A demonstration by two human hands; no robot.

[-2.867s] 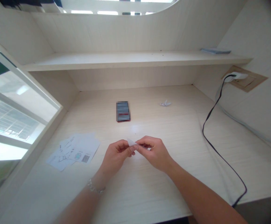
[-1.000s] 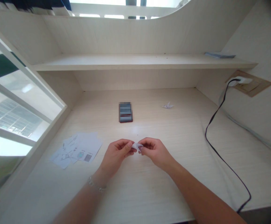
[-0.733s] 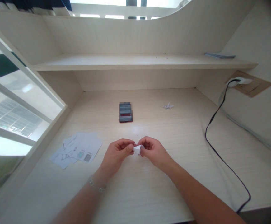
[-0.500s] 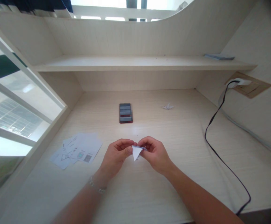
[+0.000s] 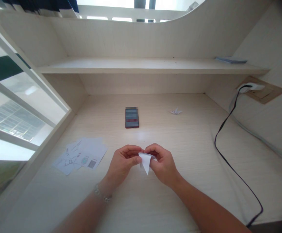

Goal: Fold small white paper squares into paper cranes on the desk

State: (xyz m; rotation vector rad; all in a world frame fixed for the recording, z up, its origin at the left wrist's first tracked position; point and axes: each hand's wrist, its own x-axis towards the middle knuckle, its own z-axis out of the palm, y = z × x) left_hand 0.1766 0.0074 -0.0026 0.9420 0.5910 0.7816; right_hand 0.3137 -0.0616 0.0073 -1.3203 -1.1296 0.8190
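My left hand (image 5: 122,161) and my right hand (image 5: 162,162) meet just above the pale wooden desk (image 5: 194,145), near its front middle. Both pinch a small folded white paper (image 5: 145,161) between fingers and thumbs. The paper hangs as a narrow triangle with its tip pointing down toward me. A thin bracelet (image 5: 102,195) sits on my left wrist.
A dark phone (image 5: 131,117) lies flat behind my hands. A small folded paper figure (image 5: 175,111) rests at the back right. Several printed paper slips (image 5: 81,156) lie at left. A black cable (image 5: 225,142) runs from a wall socket (image 5: 251,87) across the right side. A shelf (image 5: 141,64) spans the back.
The folded paper has been turned in my fingers: earlier it was a small bunched piece between the fingertips, now it hangs as a pointed triangle. The hands stayed in about the same place.
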